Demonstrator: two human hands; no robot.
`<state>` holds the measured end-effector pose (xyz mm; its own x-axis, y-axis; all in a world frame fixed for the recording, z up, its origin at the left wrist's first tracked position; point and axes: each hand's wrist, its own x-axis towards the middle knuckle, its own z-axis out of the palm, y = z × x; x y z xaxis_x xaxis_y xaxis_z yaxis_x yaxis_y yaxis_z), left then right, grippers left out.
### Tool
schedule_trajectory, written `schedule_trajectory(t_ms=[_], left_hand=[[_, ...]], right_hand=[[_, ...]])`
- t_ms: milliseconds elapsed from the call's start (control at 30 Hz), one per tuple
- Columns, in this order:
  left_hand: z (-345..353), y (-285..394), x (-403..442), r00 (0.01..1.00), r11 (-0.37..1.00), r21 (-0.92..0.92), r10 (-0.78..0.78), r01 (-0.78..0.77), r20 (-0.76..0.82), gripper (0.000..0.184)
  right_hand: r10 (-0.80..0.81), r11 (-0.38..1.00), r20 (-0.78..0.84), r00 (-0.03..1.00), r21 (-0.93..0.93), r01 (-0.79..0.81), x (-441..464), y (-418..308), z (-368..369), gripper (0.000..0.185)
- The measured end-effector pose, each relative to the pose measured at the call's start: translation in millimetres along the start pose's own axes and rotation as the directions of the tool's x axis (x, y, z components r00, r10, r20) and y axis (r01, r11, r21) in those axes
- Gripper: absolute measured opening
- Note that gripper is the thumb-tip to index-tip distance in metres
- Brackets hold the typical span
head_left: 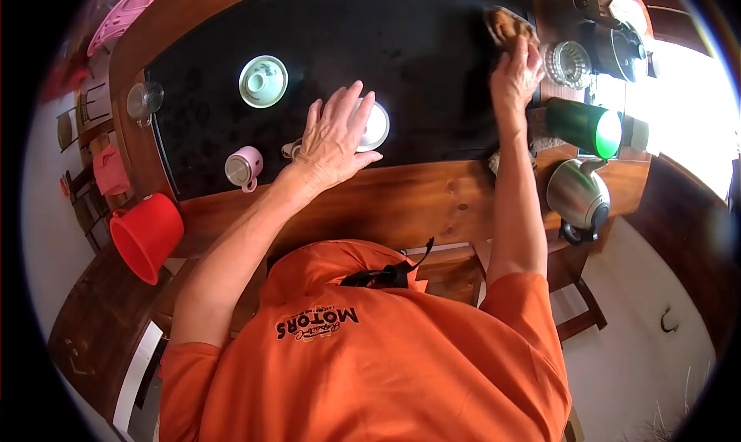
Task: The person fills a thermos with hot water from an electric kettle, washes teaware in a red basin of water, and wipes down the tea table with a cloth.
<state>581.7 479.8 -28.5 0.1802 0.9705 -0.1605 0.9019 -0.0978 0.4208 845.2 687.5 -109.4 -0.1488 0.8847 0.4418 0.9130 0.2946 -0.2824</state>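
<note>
My left hand (pixel 337 137) is spread flat over the black table top, palm down. It partly covers a white bowl-like cup (pixel 376 126), and I cannot tell whether it touches it. A small object beside my wrist is mostly hidden. At the far right of the black surface, my right hand (pixel 515 75) has its fingers closed on a brown, blurred piece of what looks like cloth (pixel 511 27). Just right of those fingers sits a ribbed glass dish (pixel 568 64). A pale green lidded bowl (pixel 263 82) and a pink mug (pixel 244 168) stand left of my left hand.
On the right are a green cylinder (pixel 575 126), a steel kettle (pixel 577 194) and a dark pot (pixel 617 52). A clear glass (pixel 145 100) stands at the left edge, above a red bucket (pixel 147 237). Wooden trim (pixel 370 203) borders the black top.
</note>
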Motion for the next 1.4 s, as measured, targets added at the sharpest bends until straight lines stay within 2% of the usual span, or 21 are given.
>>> schedule_trajectory(t_ms=[33, 100, 133, 167, 300, 367, 400, 467, 500, 533, 600, 633, 700, 900, 1033, 1100, 1167, 1200, 1233, 1300, 1400], left_hand=[[2.3, 1.1, 2.0, 1.0, 1.0, -0.003, -0.001, 0.001, -0.004, 0.098], [4.6, 3.5, 4.8, 0.999, 1.0, 0.024, -0.021, 0.02, 0.042, 0.1], [4.1, 5.2, 5.9, 0.998, 0.999, 0.022, -0.025, 0.024, 0.052, 0.102], [3.9, 5.8, 6.6, 0.998, 0.999, 0.023, -0.024, 0.023, 0.053, 0.102], [4.6, 3.0, 7.2, 0.996, 1.0, 0.03, -0.008, 0.005, 0.092, 0.101], [0.3, 2.6, 9.6, 0.991, 0.999, 0.044, -0.037, 0.032, 0.126, 0.101], [-1.0, 1.8, 9.0, 0.993, 0.999, 0.037, -0.042, 0.038, 0.111, 0.102], [-5.5, 1.5, 6.7, 0.996, 0.998, 0.019, -0.053, 0.052, 0.069, 0.104], [-7.3, 1.3, 4.8, 0.998, 0.998, -0.004, -0.059, 0.06, 0.034, 0.105], [-8.4, 1.2, 2.8, 0.998, 0.997, -0.028, -0.066, 0.066, -0.006, 0.105], [-14.2, 3.5, -3.8, 0.996, 0.995, -0.064, -0.073, 0.07, -0.045, 0.104], [-16.7, 5.0, -6.1, 0.994, 0.994, -0.098, -0.066, 0.057, -0.083, 0.102], [-18.2, 7.3, -11.4, 0.992, 0.991, -0.119, -0.078, 0.066, -0.099, 0.1], [-10.3, 8.1, -16.2, 0.987, 0.979, -0.172, -0.127, 0.109, -0.094, 0.094], [-9.7, 9.8, -12.6, 0.988, 0.986, -0.143, -0.107, 0.091, -0.112, 0.093], [-9.8, 10.6, -13.7, 0.986, 0.987, -0.129, -0.112, 0.096, -0.121, 0.092], [-9.4, 10.7, -17.3, 0.985, 0.986, -0.133, -0.12, 0.103, -0.125, 0.092], [-9.4, 10.9, -18.9, 0.984, 0.985, -0.135, -0.122, 0.104, -0.134, 0.091], [-9.7, 11.2, -21.3, 0.983, 0.985, -0.14, -0.124, 0.104, -0.139, 0.091], [-10.3, 10.3, -28.0, 0.979, 0.981, -0.158, -0.133, 0.109, -0.153, 0.088], [-8.5, 8.6, -39.2, 0.976, 0.978, -0.165, -0.15, 0.124, -0.156, 0.085]], right_hand=[[0.027, 0.994, 0.002, 1.0, -0.102, -0.027, 7.5, 6.4, 2.9, 0.052], [0.169, 0.974, 0.128, 0.977, -0.172, -0.146, 7.2, -7.1, 7.3, 0.05], [0.134, 0.98, 0.13, 0.982, -0.165, -0.112, 2.9, -18.2, 12.8, 0.047], [-0.033, 0.992, 0.055, 0.998, -0.123, 0.039, -4.7, -30.7, 18.2, 0.047], [-0.148, 0.987, 0.23, 0.962, 0.094, 0.129, -27.1, -114.1, 15.6, 0.05], [-0.27, 0.935, 0.236, 0.934, 0.298, 0.195, -31.3, -121.4, 27.7, 0.046], [-0.277, 0.914, 0.174, 0.945, 0.352, 0.203, -24.2, -115.2, 30.0, 0.044], [-0.224, 0.945, 0.106, 0.969, 0.266, 0.19, 6.6, -83.2, 32.0, 0.038], [-0.197, 0.955, -0.006, 0.98, 0.224, 0.193, 24.7, -58.4, 38.8, 0.039], [-0.129, 0.981, -0.041, 0.991, 0.138, 0.134, 41.1, -38.7, 37.7, 0.035], [0.019, 0.999, 0.018, 1.0, -0.049, -0.018, 70.8, -5.1, 51.3, 0.038], [0.109, 0.992, 0.091, 0.99, -0.069, -0.103, 80.2, -2.1, 54.7, 0.044], [0.112, 0.99, 0.122, 0.986, -0.099, -0.1, 87.3, -18.8, 62.2, 0.049], [-0.246, 0.966, 0.214, 0.945, 0.137, 0.221, 61.1, -102.9, 64.8, 0.048], [-0.408, 0.899, 0.273, 0.871, 0.286, 0.332, 24.8, -150.8, 59.2, 0.045], [-0.473, 0.868, 0.316, 0.822, 0.328, 0.373, 9.0, -156.6, 54.8, 0.044], [-0.52, 0.821, 0.267, 0.811, 0.417, 0.389, -0.5, -143.1, 49.3, 0.044], [-0.529, 0.821, 0.265, 0.807, 0.402, 0.406, -3.6, -132.8, 42.7, 0.046], [-0.507, 0.847, 0.265, 0.82, 0.332, 0.416, -5.0, -119.8, 36.5, 0.046], [-0.364, 0.928, 0.294, 0.884, 0.198, 0.316, 5.6, -90.0, 27.6, 0.044], [-0.16, 0.986, 0.203, 0.966, -0.003, 0.164, 24.4, -35.5, 23.6, 0.039]])
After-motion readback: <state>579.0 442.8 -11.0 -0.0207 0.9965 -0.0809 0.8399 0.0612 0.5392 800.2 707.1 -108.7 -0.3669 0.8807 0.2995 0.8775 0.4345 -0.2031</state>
